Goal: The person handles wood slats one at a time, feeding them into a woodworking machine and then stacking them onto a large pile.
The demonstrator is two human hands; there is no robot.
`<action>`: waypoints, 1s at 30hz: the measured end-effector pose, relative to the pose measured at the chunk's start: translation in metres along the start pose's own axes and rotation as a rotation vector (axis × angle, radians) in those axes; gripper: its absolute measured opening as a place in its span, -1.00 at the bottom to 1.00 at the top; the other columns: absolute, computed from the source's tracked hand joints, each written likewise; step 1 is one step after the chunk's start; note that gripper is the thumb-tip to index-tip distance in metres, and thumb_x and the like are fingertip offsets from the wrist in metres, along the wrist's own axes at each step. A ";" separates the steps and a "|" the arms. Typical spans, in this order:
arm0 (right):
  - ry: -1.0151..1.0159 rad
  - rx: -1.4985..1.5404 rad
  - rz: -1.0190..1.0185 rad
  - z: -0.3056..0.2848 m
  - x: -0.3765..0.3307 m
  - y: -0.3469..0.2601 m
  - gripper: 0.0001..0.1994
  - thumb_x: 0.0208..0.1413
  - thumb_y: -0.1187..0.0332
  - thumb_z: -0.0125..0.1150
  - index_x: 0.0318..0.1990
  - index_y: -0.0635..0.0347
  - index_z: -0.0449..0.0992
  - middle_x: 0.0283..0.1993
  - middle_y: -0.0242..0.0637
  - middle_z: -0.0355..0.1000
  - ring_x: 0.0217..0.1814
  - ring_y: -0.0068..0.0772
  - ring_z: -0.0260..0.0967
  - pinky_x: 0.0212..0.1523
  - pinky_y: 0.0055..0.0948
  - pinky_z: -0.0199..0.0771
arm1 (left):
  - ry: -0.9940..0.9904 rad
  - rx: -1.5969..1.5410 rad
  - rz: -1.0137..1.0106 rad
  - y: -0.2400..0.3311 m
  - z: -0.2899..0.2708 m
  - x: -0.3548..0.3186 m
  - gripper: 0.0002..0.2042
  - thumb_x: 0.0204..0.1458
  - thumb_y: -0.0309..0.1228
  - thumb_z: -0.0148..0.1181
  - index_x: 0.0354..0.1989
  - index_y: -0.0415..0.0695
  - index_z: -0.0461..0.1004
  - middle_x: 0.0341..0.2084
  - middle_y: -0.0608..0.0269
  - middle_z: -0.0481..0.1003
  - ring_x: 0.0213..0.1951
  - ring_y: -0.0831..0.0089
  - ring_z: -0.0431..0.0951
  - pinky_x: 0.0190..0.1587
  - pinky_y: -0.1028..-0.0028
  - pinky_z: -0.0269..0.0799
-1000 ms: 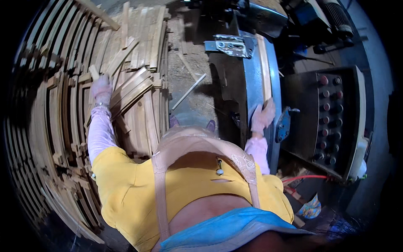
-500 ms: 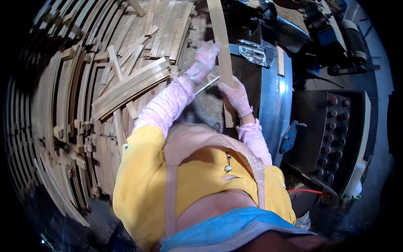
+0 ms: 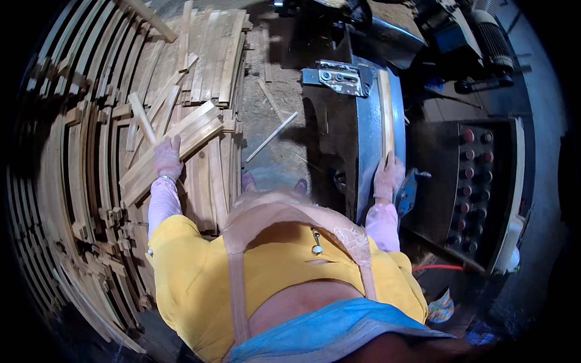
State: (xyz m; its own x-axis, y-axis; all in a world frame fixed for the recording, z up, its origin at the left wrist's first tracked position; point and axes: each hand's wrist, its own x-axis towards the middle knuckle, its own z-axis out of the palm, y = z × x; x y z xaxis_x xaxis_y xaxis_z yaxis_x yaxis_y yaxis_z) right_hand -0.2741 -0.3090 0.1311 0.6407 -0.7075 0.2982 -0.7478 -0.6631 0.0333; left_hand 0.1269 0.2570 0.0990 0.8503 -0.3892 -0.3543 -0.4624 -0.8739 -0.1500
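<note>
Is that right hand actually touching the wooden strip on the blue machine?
Touching. The head view shows the right hand pressed on the near end of the wooden strip, no gap visible.

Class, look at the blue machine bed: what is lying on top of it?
One wooden strip lies lengthwise along the blue bed. The right hand presses on its near end, hiding that end. A metal bracket sits at the bed's far end.

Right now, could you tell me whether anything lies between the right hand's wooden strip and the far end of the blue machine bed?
Nothing visible does: the wooden strip lies along the blue machine bed, the right hand at its near end; the metal bracket sits to its left.
</note>
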 end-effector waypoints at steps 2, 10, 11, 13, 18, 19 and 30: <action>0.013 -0.049 0.017 0.016 0.052 -0.024 -0.69 0.19 0.23 0.28 0.07 0.00 0.54 -0.15 -0.09 0.52 -0.09 0.08 0.48 -0.11 0.04 0.50 | 0.028 -0.075 0.013 -0.003 0.005 0.003 -0.16 -0.23 -0.42 0.52 0.34 0.03 0.27 0.20 0.04 0.34 0.25 0.01 0.37 0.28 0.16 0.35; 0.278 0.661 -0.164 0.038 0.133 -0.145 -0.77 0.16 0.27 0.27 -0.15 0.23 0.67 -0.32 -0.01 0.59 -0.27 0.06 0.56 -0.20 -0.14 0.55 | 0.344 -0.472 -0.111 0.015 -0.109 0.005 -0.33 0.00 -0.35 0.30 0.36 -0.10 0.30 0.06 -0.06 0.55 0.09 0.04 0.58 0.16 0.16 0.49; 0.103 0.817 -0.280 0.026 0.108 -0.183 -0.75 0.14 0.26 0.31 -0.11 0.21 0.68 -0.32 -0.01 0.61 -0.24 0.06 0.59 -0.15 -0.15 0.57 | 0.436 -0.618 -0.073 0.029 -0.124 0.013 -0.34 0.02 -0.33 0.29 0.35 -0.13 0.31 0.04 -0.07 0.58 0.07 0.05 0.60 0.12 0.16 0.51; -0.376 0.962 -0.427 -0.012 0.057 -0.237 -0.51 0.09 0.24 0.41 0.16 0.21 0.53 0.02 0.01 0.51 0.12 -0.02 0.47 0.17 -0.21 0.44 | 0.259 -0.771 -0.197 0.079 -0.178 0.025 -0.49 0.03 -0.27 0.30 0.15 -0.27 0.48 -0.15 -0.02 0.65 -0.09 0.14 0.67 -0.02 0.22 0.58; -0.620 0.996 -0.182 -0.073 -0.041 -0.224 -0.01 -0.03 0.26 0.56 0.53 0.26 0.10 0.49 0.05 0.23 0.52 -0.11 0.22 0.48 -0.30 0.20 | 0.149 -1.903 0.252 0.243 -0.182 0.055 -0.66 0.04 -0.20 0.39 -0.24 -0.29 0.63 -0.48 0.20 0.60 -0.39 0.41 0.59 -0.24 0.42 0.53; -0.547 1.010 -0.082 -0.064 -0.054 -0.200 -0.04 0.00 0.31 0.53 0.53 0.28 0.08 0.48 0.07 0.23 0.52 -0.10 0.21 0.48 -0.30 0.18 | -0.103 -2.074 0.213 0.279 -0.218 0.023 -0.67 0.05 -0.22 0.40 -0.25 -0.29 0.62 -0.47 0.21 0.59 -0.39 0.41 0.57 -0.24 0.42 0.52; -0.228 0.124 0.342 -0.083 -0.205 0.016 -0.31 0.06 0.17 0.39 0.32 0.30 0.37 -0.04 0.22 0.53 -0.04 0.33 0.46 -0.02 0.13 0.43 | -0.551 -1.450 0.369 0.366 -0.045 -0.007 -0.16 0.04 -0.04 0.28 0.37 -0.47 0.26 0.26 -0.26 0.43 0.29 0.04 0.46 0.35 0.31 0.31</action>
State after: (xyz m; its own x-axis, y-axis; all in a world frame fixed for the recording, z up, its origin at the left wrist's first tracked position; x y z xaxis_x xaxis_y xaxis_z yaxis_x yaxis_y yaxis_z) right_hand -0.4317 -0.1546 0.1495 0.3917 -0.9186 0.0527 -0.9063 -0.3951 -0.1502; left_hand -0.0368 -0.0735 0.0880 0.4114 -0.7658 -0.4943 0.2797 -0.4101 0.8681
